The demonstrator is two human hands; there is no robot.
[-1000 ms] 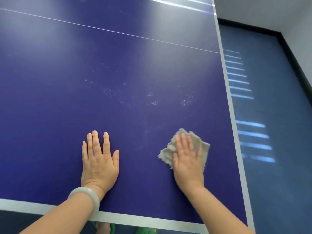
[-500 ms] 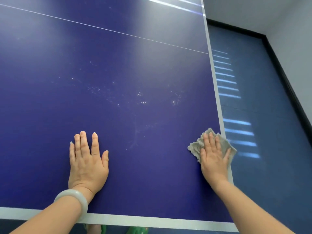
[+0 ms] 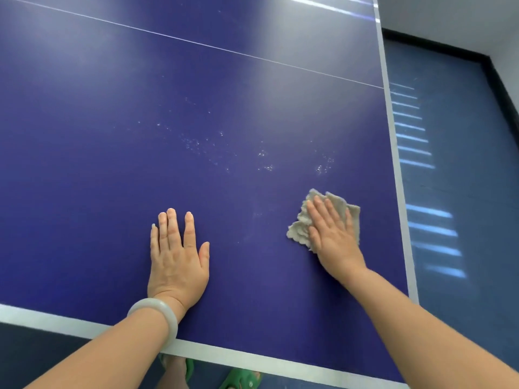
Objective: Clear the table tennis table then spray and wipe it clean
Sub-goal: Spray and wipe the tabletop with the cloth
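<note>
The right hand is pressing flat, fingers extended, on a crumpled grey cloth lying near the right edge of the dark blue table tennis table. The left hand, fingers spread and empty, is resting palm-down beside it, wearing a pale bangle.

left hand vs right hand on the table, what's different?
The right hand presses flat on a crumpled grey cloth; the left hand lies bare on the blue table. The left wrist carries a pale bangle; the right wrist carries nothing. The right hand sits nearer the white side edge and the spray droplets; the left sits further in. Both are palm down with fingers extended, pointing away from the person.
</note>
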